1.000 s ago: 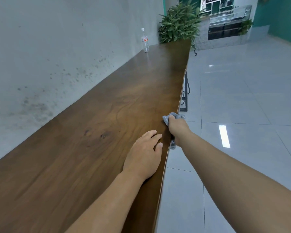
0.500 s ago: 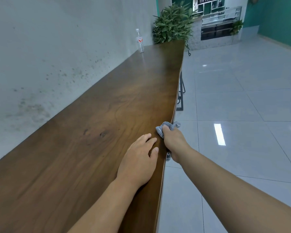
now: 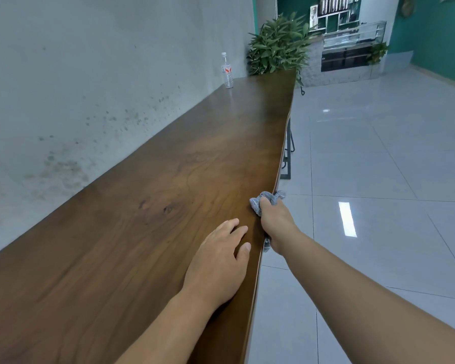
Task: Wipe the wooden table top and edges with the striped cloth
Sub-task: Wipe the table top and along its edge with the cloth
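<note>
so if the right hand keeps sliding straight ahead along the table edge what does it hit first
Nothing close: the right hand, gripping the cloth, has bare table edge ahead. Far off, the plant's leaves overhang that end, though depth is unclear.

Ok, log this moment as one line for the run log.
step: wiping table edge | right hand: grips cloth on table edge | left hand: flat on top | bottle: far end

Long wooden table (image 3: 147, 206), bottle (image 3: 227, 70) far end
</note>
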